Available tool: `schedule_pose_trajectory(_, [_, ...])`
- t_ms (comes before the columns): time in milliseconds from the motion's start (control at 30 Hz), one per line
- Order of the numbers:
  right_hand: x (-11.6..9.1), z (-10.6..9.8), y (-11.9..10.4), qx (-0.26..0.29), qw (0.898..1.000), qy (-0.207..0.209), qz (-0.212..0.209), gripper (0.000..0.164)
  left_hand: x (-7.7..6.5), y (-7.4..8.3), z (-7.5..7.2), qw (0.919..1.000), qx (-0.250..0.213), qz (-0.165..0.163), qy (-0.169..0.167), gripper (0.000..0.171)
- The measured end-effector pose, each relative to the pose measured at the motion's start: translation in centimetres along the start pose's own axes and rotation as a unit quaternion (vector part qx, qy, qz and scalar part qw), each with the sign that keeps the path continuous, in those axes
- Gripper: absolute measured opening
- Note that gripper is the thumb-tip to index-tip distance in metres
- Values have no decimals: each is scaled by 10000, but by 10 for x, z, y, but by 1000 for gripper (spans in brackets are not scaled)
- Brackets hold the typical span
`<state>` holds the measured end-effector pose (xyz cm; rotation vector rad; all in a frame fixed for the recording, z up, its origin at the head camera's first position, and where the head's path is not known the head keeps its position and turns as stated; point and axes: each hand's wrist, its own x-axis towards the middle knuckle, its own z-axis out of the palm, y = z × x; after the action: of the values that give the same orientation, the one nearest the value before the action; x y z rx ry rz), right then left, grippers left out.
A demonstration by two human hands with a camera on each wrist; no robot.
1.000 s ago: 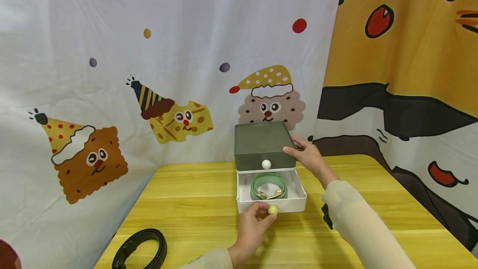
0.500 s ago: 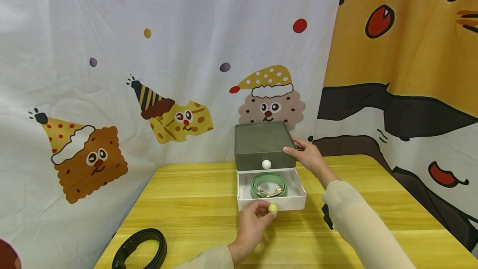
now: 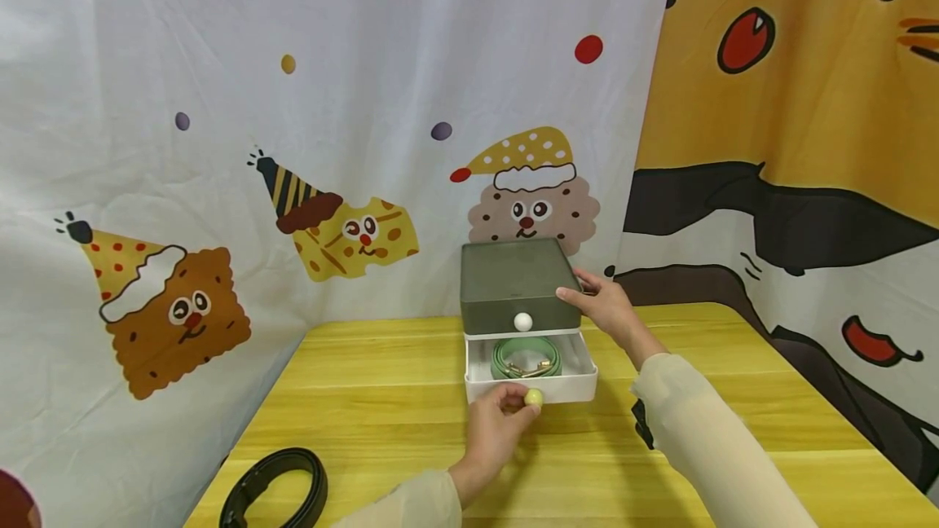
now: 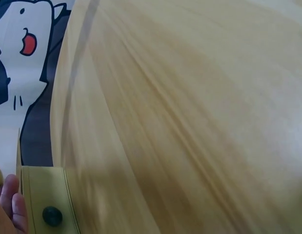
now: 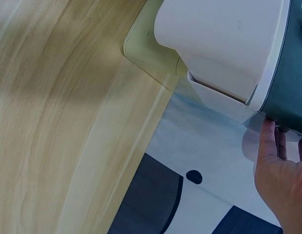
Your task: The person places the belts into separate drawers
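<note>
A drawer box stands at the back of the table, its dark green top unit [image 3: 517, 271] bearing a white knob [image 3: 523, 322]. Below it the white drawer [image 3: 575, 389] is partly out, with a coiled green belt [image 3: 501, 361] and gold-coloured buckle inside. My left hand [image 3: 493, 429] pinches this drawer's pale yellow knob [image 3: 534, 398]. With thumb near the front edge and fingers along the side, my right hand [image 3: 607, 306] rests against the top unit's right side. The right wrist view shows those fingers [image 5: 269, 139] fairly straight against it.
A coiled black belt [image 3: 315, 483] lies on the wooden table [image 3: 381, 398] at front left. Beneath the white drawer is a pale yellow lower drawer [image 4: 41, 187] with a dark green knob [image 4: 52, 216]. A printed curtain [image 3: 381, 104] hangs behind.
The white drawer has slid a little way inward, away from me, with my left hand still on its knob and the green belt riding along. My right hand has stayed in place.
</note>
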<state>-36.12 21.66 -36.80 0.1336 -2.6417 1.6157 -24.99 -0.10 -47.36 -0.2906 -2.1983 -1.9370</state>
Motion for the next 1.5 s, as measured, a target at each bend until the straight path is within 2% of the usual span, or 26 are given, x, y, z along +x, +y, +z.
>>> schedule_pose_trajectory(533, [0, -1, 0, 16, 10000, -42, -6, 88, 17, -4, -2, 9995, 304, 50, -47, 15])
schedule_pose_trajectory(800, [1, 0, 1, 72, 10000, -44, -3, 89, 22, -6, -1, 9994, 312, 147, 6, 15])
schedule_pose_trajectory(1000, [0, -1, 0, 48, 10000, -39, 1, 88, 25, -5, 0, 9993, 373, 74, 21, 15])
schedule_pose_trajectory(1233, [-1, -1, -1, -13, 10000, -56, 14, 87, 29, -8, 0, 9987, 415, 299, 55, 15])
schedule_pose_trajectory(1500, [-1, -1, -1, 10, 10000, -62, 14, 87, 34, -7, 0, 9990, 348, 249, 88, 14])
